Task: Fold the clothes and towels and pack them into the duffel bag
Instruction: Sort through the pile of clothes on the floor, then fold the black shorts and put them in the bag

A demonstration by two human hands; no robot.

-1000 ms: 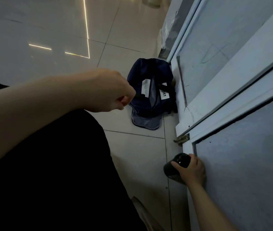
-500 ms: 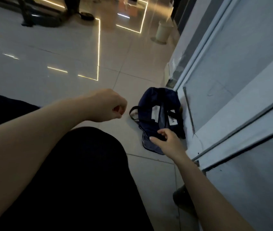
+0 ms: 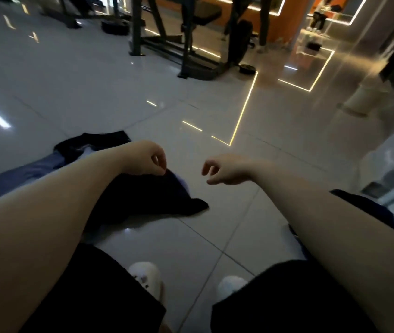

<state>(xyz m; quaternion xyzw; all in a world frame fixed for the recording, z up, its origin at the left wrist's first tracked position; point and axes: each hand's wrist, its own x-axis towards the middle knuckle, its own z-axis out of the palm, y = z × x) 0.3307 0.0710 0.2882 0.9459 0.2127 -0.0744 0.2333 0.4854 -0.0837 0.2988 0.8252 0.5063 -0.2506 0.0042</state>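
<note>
A black garment (image 3: 143, 200) lies crumpled on the tiled floor in front of my knees. A blue garment (image 3: 25, 174) and another dark piece (image 3: 90, 143) are spread to its left. My left hand (image 3: 146, 159) hovers just above the top edge of the black garment, fingers loosely curled, holding nothing. My right hand (image 3: 225, 170) hangs over bare floor to the right, also loosely curled and empty. A dark blue shape, likely the duffel bag (image 3: 369, 207), shows at the right, mostly hidden behind my right forearm.
Black gym equipment frames (image 3: 186, 39) stand at the back, with a person (image 3: 321, 13) beyond them. A pale bin (image 3: 362, 99) and a wall panel (image 3: 393, 164) are on the right. My white shoes (image 3: 146, 275) rest on the floor (image 3: 215, 234).
My view has swung left from the duffel bag by the wall to the clothes on the floor. My right hand left the bag and now hangs in front of me, beside my left.
</note>
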